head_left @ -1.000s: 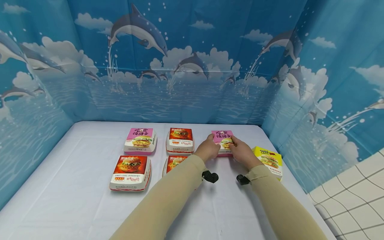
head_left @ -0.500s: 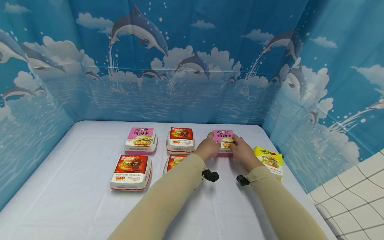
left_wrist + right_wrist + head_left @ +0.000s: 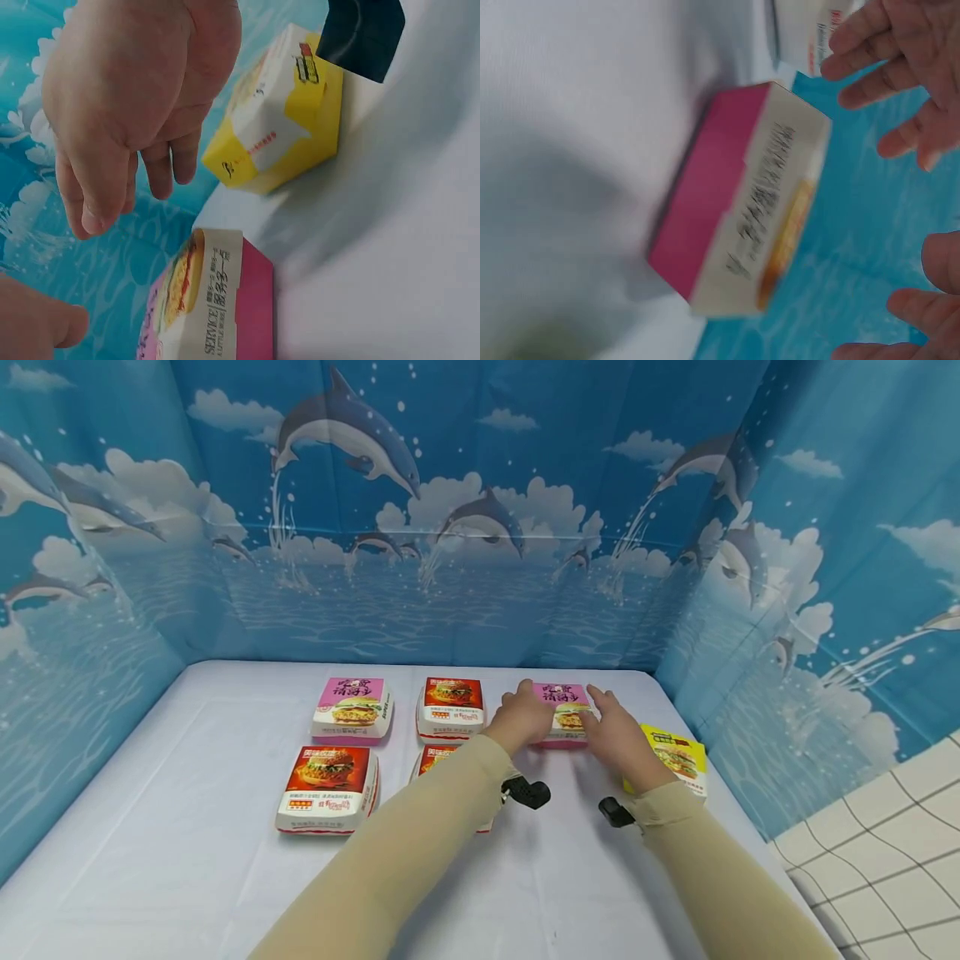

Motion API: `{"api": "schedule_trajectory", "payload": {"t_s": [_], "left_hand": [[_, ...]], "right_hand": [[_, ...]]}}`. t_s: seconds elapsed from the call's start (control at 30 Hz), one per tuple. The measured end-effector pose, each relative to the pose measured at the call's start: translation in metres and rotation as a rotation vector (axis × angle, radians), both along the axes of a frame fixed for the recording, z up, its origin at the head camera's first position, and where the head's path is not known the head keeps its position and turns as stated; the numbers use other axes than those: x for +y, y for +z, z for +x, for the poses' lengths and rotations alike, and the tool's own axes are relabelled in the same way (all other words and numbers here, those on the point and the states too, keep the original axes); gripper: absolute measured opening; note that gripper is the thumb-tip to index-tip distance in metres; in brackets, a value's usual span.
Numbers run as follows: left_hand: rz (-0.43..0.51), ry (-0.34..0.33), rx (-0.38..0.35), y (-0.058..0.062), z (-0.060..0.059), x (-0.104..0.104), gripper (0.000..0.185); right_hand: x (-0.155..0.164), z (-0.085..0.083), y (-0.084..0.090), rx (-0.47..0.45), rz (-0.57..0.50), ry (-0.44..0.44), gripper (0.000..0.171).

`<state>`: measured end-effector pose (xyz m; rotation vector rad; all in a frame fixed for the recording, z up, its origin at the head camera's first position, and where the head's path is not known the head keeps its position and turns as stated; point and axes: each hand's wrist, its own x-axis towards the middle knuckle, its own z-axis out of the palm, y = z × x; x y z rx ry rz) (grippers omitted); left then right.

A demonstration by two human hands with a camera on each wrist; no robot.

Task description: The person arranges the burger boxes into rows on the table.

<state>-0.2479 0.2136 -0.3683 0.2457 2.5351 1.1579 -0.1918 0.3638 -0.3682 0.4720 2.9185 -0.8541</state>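
Note:
A pink-and-white burger box point(image 3: 564, 703) with a burger picture on its lid sits on the white table at the back right. My left hand point(image 3: 521, 720) is at its left side, fingers extended and holding nothing. On the other side, my right hand point(image 3: 622, 742) hovers with fingers spread, apart from the box. The right wrist view shows the pink front of the burger box point(image 3: 731, 187) with a gap between it and both hands. Closest to my right forearm is a yellow burger box point(image 3: 281, 120), partly covered by that arm in the head view.
To the left stand red-and-white burger boxes point(image 3: 452, 708) and another pink one point(image 3: 351, 712). My left sleeve partly hides one red box point(image 3: 435, 758). A dolphin-print curtain point(image 3: 420, 610) closes off the table's back and sides. White tiles point(image 3: 885, 852) show at lower right.
Both hands have let go of the pink burger box. The right hand has drawn back to the right, its fingers opening. The box sits slightly further right than before.

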Motion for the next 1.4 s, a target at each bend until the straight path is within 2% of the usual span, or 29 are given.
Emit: {"api": "schedule_trajectory", "payload": {"t_s": [0.13, 0.37, 0.57, 0.73, 0.93, 1.17, 1.4], "left_hand": [[0.041, -0.009, 0.035, 0.004, 0.006, 0.002, 0.067], [0.116, -0.089, 0.223, 0.001, 0.024, 0.016, 0.062], [0.153, -0.160, 0.261, -0.004, 0.042, 0.034, 0.062], [0.145, -0.215, 0.243, -0.010, 0.055, 0.048, 0.064], [0.167, -0.279, 0.190, -0.021, 0.065, 0.062, 0.065], [0.157, -0.300, 0.111, -0.035, 0.069, 0.077, 0.064], [0.168, -0.341, 0.048, -0.057, 0.066, 0.092, 0.065]], "right_hand": [[0.012, 0.015, 0.012, 0.038, 0.046, 0.020, 0.066], [0.054, 0.039, 0.018, 0.063, 0.098, 0.057, 0.066], [0.092, 0.058, 0.014, 0.020, 0.107, 0.038, 0.068], [0.111, 0.070, 0.005, -0.040, 0.139, 0.021, 0.071], [0.122, 0.079, -0.005, -0.119, 0.101, 0.007, 0.077], [0.129, 0.085, -0.016, -0.163, 0.047, -0.001, 0.086], [0.132, 0.090, -0.025, -0.201, 0.003, 0.015, 0.091]]}}
